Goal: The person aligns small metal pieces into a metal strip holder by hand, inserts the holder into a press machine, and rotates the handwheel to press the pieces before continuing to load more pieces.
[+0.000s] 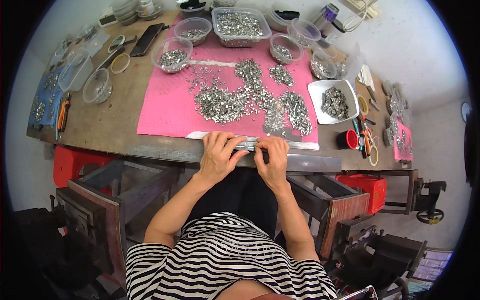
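Both my hands work side by side at the front edge of the table, on a thin grey strip (247, 145) that looks like metal. My left hand (216, 156) bends its fingers over the strip, its thumb pointing right below them. My right hand (273, 159) pinches at the strip's right part with thumb and fingertips. Any small piece under the fingertips is hidden. Just beyond the hands, loose piles of small silvery metal pieces (218, 104) lie on a pink mat (162, 107). A pile of finer, needle-like bits (274, 120) is nearest the right hand.
A white square dish (314, 95) and a red cup (347, 140) stand to the right, beside pliers (367, 143). Clear tubs of metal pieces (240, 36) line the back. A phone (147, 40) lies back left. Red stools (75, 165) and dark vises (87, 220) are below the table.
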Action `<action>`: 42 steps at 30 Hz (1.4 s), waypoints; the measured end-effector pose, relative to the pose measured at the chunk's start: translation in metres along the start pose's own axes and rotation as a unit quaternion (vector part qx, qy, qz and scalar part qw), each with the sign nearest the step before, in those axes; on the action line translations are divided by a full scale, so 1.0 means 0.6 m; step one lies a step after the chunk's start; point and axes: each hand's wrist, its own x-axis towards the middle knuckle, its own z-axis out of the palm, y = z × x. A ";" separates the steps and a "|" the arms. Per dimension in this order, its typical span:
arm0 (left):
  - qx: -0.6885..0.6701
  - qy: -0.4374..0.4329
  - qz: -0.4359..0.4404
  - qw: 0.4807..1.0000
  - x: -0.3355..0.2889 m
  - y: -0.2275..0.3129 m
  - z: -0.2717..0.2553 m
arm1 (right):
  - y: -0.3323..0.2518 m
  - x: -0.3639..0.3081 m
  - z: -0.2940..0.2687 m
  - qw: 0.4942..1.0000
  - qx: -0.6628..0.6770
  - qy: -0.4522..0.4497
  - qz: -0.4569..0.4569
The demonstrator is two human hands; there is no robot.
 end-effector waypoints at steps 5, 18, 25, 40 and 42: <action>0.005 0.009 0.003 1.000 -0.001 0.000 0.002 | -0.002 0.005 -0.017 0.985 -0.128 -0.052 -0.106; 0.001 -0.008 -0.003 1.000 0.044 -0.007 -0.046 | 0.020 0.027 -0.048 0.998 0.056 -0.020 0.025; 0.071 0.084 -0.056 0.992 0.112 -0.150 -0.094 | 0.085 0.010 -0.061 0.979 0.090 0.088 0.161; 0.092 0.047 0.038 0.994 0.151 -0.255 -0.055 | 0.071 0.269 0.210 0.982 -0.095 -0.153 -0.062; 0.071 0.048 0.021 0.996 0.152 -0.248 -0.055 | 0.069 0.271 0.212 0.974 -0.142 -0.160 -0.074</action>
